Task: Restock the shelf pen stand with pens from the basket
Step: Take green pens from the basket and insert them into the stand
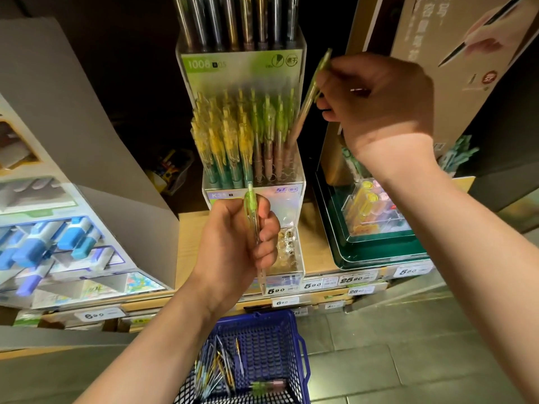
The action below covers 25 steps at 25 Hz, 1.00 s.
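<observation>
Two pens are being handled at once, one in each hand. The right hand (379,106) is pinching a green-topped pen (310,94) between thumb and curled fingers at the right edge of the pen stand (280,196). It is angling the tip down toward the rightmost slots of the stand's middle tier, where pink-gripped pens are standing. I cannot tell whether the tip is touching the row. The left hand (236,246) is gripping a second pen (253,211) upright, fingers wrapped round its barrel, right in front of the stand's lower tier, which is showing bare holes. Below the stand, on the floor, the basket (256,314) is holding more loose pens (218,371).

I am judging this to be the insertion step. The next move is calling for lining the tip over a free hole and sliding the pen straight down without knocking its neighbours, with the left hand's pen going in after.
</observation>
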{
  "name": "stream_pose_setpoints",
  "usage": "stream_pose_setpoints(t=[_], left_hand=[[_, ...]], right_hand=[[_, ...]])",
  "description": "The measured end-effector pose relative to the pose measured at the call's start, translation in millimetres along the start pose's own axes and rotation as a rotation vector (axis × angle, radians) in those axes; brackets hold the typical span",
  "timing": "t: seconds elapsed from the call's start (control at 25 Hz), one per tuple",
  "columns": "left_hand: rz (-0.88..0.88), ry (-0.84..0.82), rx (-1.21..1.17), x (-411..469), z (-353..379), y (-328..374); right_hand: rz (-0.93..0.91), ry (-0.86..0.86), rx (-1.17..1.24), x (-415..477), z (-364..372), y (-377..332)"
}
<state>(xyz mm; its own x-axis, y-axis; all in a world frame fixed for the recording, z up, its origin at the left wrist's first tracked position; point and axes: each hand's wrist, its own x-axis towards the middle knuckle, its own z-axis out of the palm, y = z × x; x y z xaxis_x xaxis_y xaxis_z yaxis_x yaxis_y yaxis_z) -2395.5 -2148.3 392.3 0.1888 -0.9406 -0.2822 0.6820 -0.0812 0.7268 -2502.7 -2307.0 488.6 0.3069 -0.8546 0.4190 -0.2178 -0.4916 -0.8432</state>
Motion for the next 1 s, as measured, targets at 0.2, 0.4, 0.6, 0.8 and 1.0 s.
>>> stream_pose_setpoints(t=[0.2, 0.4, 0.6, 0.8, 1.0], left_hand=[[0.045, 0.016, -0.087, 0, 1, -4], [0.077, -0.026, -0.084, 0, -2, -4], [0.166, -0.016, 0.049, 0, -6, -6], [0.202, 0.101, 0.029, 1, -4, -6], [0.243, 0.102, 0.132, 2, -2, -1]], right_hand=[[-0.038, -0.022, -0.083, 3, 4, 1], [-0.009, -0.185, -0.327, -6, 12, 6], [0.058, -0.271, -0.435, -8, 17, 7], [0.083, -0.327, -0.569, -27, 15, 16], [0.335, -0.600, -0.092, -59, 17, 14]])
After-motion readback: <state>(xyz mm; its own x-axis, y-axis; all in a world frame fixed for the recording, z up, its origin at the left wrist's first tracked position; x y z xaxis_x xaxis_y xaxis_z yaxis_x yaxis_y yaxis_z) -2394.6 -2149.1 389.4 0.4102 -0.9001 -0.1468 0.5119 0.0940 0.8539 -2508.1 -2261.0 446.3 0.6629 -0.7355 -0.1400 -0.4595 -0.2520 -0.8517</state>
